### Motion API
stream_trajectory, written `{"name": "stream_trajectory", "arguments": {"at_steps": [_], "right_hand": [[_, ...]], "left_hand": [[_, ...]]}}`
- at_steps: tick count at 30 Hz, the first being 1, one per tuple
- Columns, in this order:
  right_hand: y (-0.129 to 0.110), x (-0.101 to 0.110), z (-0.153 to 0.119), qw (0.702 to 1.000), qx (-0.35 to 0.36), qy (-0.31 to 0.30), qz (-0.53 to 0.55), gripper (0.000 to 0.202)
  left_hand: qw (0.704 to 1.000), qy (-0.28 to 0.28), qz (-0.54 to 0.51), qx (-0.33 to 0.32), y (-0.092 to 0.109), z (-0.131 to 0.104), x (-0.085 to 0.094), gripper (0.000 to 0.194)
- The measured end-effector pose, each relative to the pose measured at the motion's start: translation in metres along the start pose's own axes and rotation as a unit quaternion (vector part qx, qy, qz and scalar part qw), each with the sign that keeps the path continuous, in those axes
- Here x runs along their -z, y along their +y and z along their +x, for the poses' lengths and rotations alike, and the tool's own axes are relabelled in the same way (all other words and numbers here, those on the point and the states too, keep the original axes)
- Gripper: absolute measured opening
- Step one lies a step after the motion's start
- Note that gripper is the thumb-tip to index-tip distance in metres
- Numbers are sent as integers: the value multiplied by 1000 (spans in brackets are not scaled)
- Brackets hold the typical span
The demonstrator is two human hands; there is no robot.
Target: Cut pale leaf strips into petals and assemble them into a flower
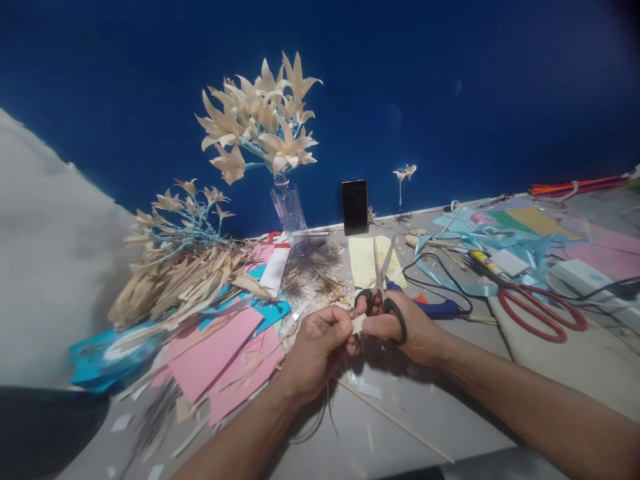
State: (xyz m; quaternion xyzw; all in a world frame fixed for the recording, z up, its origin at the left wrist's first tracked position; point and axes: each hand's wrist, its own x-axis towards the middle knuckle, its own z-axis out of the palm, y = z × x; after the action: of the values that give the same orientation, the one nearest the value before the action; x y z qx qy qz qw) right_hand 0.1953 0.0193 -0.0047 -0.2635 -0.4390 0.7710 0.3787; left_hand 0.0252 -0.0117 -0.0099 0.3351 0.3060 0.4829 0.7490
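Between the thumb and fingers of my left hand (pixel 323 343) is a small pale piece of husk or paper (pixel 359 325); I cannot tell which material. My right hand (pixel 413 330) has its fingers through the black handles of a pair of scissors (pixel 384 270), whose blades point away from me and stand apart. The right thumb also touches the pale piece. Behind the scissors lies a yellow sheet (pixel 361 257). A blue glue gun (pixel 440 309) rests just past my right hand, partly hidden by it.
Pale flowers (pixel 285 143) stand in a clear bottle (pixel 291 217), with husks (pixel 150 287) and pink paper (pixel 215 353) at left. A phone (pixel 355 208) leans on the blue wall. Red-handled scissors (pixel 545 313), cords and light-blue ribbon (pixel 535 250) lie at right. A thin stick (pixel 395 420) lies in front.
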Motion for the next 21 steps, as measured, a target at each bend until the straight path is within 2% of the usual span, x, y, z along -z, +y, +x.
{"name": "stream_trajectory", "arguments": {"at_steps": [8,11,14,17,19,21], "right_hand": [[0,-1,2,999,7,31,-1,34],[1,-5,-1,999,-5,50,-18,38],[4,-8,-3,999,-13,49,-19,39],[7,-8,-2,999,-15,24,14,39],[7,-6,0,999,3,20,28,38],[6,-5,1,999,13,24,21,38]], "left_hand": [[999,27,-9,18,0,-2,-5,37],[999,36,38,12,-2,-3,-5,32],[999,1,39,15,-3,-2,-2,26],[998,-53,-28,25,-1,-1,0,29],[996,-59,-58,30,2,-1,0,30],[998,-44,-46,27,3,-1,0,34]]}}
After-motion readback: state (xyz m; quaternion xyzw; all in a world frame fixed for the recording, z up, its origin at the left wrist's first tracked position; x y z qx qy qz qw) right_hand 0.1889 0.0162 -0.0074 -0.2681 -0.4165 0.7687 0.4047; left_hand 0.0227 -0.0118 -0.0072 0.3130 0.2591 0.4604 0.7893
